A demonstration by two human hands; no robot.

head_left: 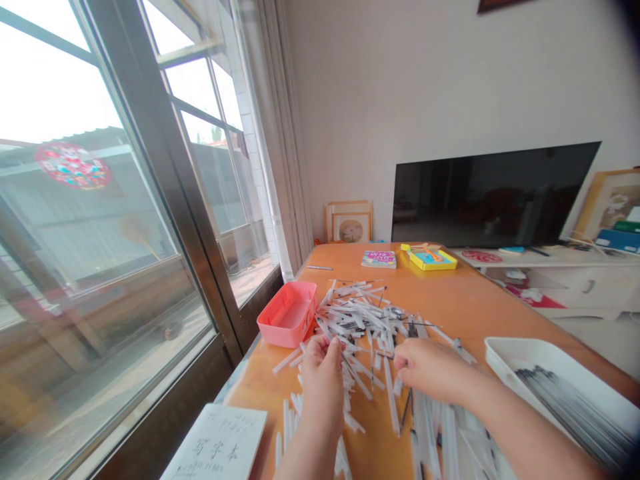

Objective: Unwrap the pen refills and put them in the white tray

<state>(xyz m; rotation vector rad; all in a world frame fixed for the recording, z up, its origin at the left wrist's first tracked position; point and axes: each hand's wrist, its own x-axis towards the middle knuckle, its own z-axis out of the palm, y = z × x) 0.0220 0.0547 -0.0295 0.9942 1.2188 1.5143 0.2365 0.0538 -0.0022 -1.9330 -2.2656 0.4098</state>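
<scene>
Left hand: the left hand (323, 360) hangs over the near left part of the pile, its fingers bent inward and the thumb lying close to them; whether anything is grasped cannot be told.
Right hand: the right hand (417, 365) is at the right side of the pile, its fingers curled and turned toward the left; their tips are partly hidden, so what they grasp, if anything, cannot be told.
Pile: pale, translucent tubes (391, 398) lie loose and crossed between the hands and to the far side of them, with thin dark rods mixed in.
Near right: more tubes lie below the right forearm, roughly side by side, their length running near to far.
Pink box: the pink box (283, 335) stands at the left edge of the pile, just beside it.
White tray: at the right, the white tray (525, 344) holds a bundle of dark-tipped rods laid lengthwise.
Notebook: the notebook (215, 440) lies at the near left.
Far table: on the orange-brown table (470, 303), from left to right, are a pen (320, 268), a booklet (379, 259) and a yellow box (435, 266).
Surroundings: a window stands left; a television (480, 200), far right.
</scene>
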